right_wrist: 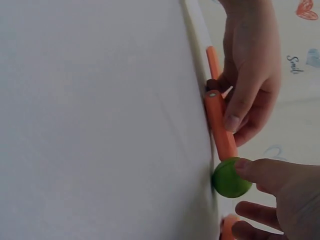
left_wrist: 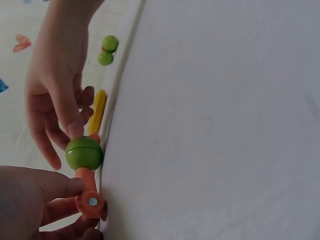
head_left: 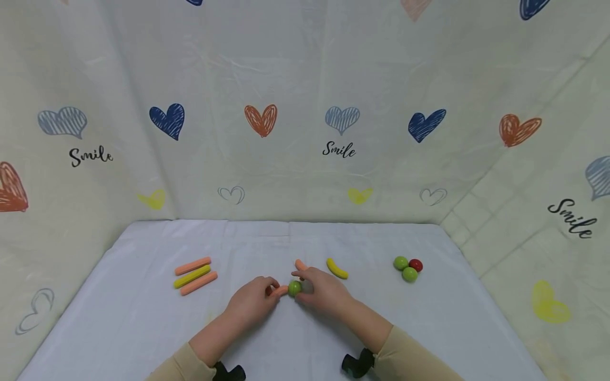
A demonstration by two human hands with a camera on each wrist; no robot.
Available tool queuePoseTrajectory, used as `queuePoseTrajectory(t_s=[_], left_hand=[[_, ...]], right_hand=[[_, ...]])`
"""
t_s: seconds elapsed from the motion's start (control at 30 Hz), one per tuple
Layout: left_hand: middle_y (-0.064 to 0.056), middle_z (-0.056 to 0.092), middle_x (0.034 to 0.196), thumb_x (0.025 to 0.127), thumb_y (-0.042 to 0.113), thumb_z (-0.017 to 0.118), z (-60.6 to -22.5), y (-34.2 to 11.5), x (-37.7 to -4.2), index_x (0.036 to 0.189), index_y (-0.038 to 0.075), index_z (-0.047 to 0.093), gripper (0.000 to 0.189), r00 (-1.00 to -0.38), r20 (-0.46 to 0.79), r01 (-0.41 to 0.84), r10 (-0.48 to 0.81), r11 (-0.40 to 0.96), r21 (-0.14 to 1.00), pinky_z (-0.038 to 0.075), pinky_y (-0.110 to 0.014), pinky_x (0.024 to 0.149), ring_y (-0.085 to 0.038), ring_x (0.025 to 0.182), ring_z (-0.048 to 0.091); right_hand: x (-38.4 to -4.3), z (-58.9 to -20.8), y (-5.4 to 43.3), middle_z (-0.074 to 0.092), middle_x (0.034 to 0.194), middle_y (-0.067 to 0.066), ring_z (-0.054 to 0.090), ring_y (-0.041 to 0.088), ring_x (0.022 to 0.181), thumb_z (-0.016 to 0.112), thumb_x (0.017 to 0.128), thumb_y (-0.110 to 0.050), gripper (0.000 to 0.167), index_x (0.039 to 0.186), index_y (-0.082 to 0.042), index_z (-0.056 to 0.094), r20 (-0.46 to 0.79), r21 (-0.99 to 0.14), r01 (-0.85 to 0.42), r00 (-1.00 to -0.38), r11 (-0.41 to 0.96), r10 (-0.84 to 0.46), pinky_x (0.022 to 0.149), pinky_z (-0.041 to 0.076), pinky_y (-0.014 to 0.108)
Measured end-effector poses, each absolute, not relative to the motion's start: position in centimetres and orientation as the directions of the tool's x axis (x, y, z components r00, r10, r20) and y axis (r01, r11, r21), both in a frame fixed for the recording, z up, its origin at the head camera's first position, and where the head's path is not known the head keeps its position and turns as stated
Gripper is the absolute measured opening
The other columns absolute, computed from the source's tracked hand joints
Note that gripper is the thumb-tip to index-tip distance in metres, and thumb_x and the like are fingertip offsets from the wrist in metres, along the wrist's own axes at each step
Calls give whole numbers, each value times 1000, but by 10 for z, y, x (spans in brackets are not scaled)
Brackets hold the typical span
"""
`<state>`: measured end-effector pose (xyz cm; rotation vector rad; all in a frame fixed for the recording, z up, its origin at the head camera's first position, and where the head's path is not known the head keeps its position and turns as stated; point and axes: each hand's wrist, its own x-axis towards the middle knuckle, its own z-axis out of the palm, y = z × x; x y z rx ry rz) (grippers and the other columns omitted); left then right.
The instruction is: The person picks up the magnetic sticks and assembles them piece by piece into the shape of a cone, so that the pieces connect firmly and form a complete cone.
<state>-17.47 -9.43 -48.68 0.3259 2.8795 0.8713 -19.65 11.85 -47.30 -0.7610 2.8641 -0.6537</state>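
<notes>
My left hand point(head_left: 253, 300) pinches an orange stick point(right_wrist: 220, 125) between thumb and fingers; a small silvery dot shows at its near end. The far end of the stick meets a green ball point(head_left: 294, 288). The thumb of my right hand point(head_left: 326, 291) touches the ball, while its other fingers spread apart from it in the left wrist view. Just beyond the right fingers lies another orange piece point(head_left: 300, 264), partly covered by the hand. A curved yellow piece point(head_left: 337, 269) lies past the right hand.
On the left of the white-covered table point(head_left: 119, 317) lie two orange sticks point(head_left: 193, 265) with a yellow stick point(head_left: 192, 276) between them. At the right, two green balls point(head_left: 401, 263) and a red ball point(head_left: 416, 265) sit together. A heart-printed curtain point(head_left: 295, 63) hangs behind.
</notes>
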Motion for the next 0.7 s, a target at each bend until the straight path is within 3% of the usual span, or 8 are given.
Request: queuePoseTrajectory(t_s=[0.13,0.33,0.53,0.7], left_hand=[[7,59,84,94,43,67,-490,-98,-179,111,17,70,31,-964,-106,130,245,779,613,46,-35,67,-12,73,54],[5,60,80,94,39,67,-489,-101,-183,118,15,67,34,-947,-177,75,270,718,692,45,-34,65,-13,67,56],[3,61,74,94,44,66,-484,-100,-183,119,13,67,40,-939,-219,31,266,697,716,43,-34,63,-15,67,55],[2,61,72,94,29,67,-482,-99,-182,119,12,66,31,-935,-230,18,270,682,731,42,-33,61,-15,65,55]], right_hand=[[-200,-464,124,65,112,-2,61,15,99,77,87,-26,45,130,-21,66,24,-472,-420,-885,775,-465,83,52,34],[-204,-448,135,66,111,-1,58,18,86,77,87,-25,41,126,-19,69,70,-474,-413,-898,778,-434,73,48,34],[-210,-447,138,67,113,-2,59,18,86,79,86,-24,40,126,-22,70,66,-467,-391,-910,793,-410,72,49,31],[-216,-450,134,68,114,-1,63,20,96,78,86,-24,40,126,-22,70,52,-424,-392,-910,816,-411,78,51,35]])
